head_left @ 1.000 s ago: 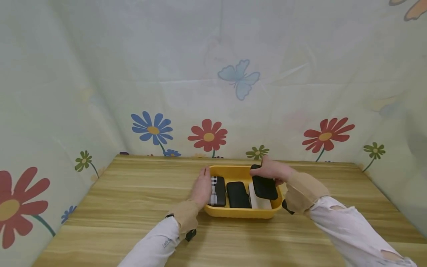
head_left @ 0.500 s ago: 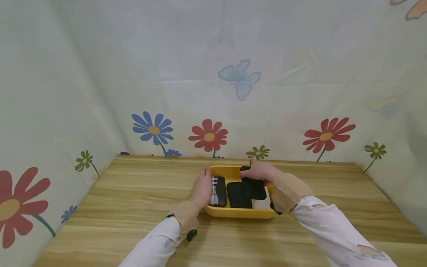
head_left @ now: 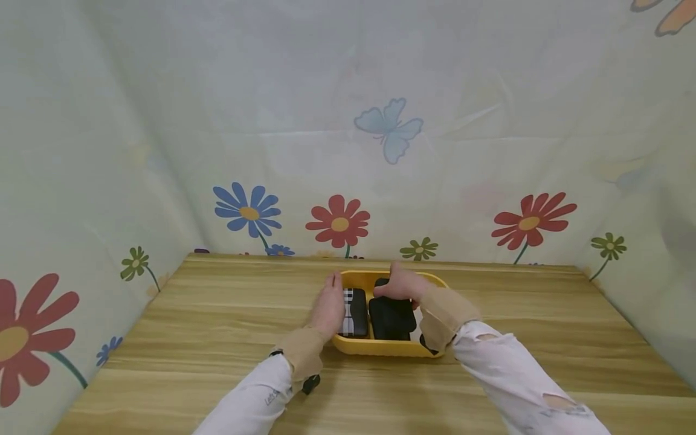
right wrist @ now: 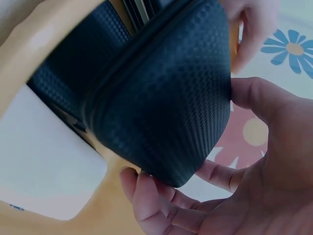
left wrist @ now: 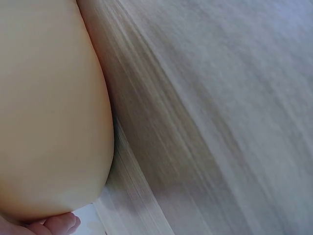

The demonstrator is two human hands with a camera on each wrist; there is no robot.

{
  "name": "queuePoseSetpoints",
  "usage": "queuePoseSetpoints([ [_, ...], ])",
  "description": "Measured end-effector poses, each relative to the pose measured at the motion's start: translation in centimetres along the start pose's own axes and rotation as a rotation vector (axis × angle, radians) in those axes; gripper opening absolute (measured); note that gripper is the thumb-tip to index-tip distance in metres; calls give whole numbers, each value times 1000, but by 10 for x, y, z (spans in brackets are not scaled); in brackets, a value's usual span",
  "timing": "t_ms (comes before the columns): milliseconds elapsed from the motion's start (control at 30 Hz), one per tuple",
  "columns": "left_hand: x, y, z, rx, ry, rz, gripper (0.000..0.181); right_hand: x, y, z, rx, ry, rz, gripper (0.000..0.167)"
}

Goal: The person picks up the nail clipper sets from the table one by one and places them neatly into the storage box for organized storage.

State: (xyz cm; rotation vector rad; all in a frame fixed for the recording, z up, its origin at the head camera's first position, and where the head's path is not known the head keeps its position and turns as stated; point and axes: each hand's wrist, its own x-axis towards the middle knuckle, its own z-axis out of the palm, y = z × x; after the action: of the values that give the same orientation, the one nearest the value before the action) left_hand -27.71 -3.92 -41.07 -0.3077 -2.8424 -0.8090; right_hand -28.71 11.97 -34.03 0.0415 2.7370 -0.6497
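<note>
A yellow plastic bin (head_left: 380, 348) stands on the table. My left hand (head_left: 328, 309) holds its left wall at the rim, and several of its fingertips (left wrist: 61, 224) show past the outer wall in the left wrist view. My right hand (right wrist: 259, 161) grips a black zippered hard case (right wrist: 166, 103) with a textured shell, thumb on one edge and fingers on others. The held case is tilted above another black case (right wrist: 73, 58) in the bin, hiding most of it. A black case with a checked strip (head_left: 354, 312) lies at the left, and a white case (right wrist: 44, 152) at the right.
The wood-grain table (head_left: 217, 302) spreads out around the bin, with bare top on both sides. Behind it hangs a pale curtain (head_left: 304, 139) printed with flowers and butterflies.
My right hand has carried the black hard case leftward, from above the white case to above the middle black case. My left hand has stayed at the bin's left side.
</note>
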Motion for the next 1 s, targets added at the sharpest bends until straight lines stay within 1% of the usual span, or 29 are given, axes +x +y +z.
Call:
queuePoseSetpoints([
  [133, 1, 0, 0, -6, 2, -1, 47, 3, -2, 5, -22, -5, 11, 83],
  [333, 2, -1, 2, 4, 19, -2, 46, 6, -6, 11, -113, -17, 25, 90],
  [500, 2, -1, 3, 2, 13, -15, 47, 5, -9, 15, -121, -13, 49, 90],
  [667, 2, -1, 1, 5, 9, -16, 47, 3, -9, 18, -132, -14, 33, 91],
  [867, 2, -2, 1, 30, 19, 2, 46, 5, -9, 23, -176, -18, 9, 90],
  [1000, 2, -2, 2, 45, 20, 12, 47, 7, -9, 25, -182, -20, 4, 89],
])
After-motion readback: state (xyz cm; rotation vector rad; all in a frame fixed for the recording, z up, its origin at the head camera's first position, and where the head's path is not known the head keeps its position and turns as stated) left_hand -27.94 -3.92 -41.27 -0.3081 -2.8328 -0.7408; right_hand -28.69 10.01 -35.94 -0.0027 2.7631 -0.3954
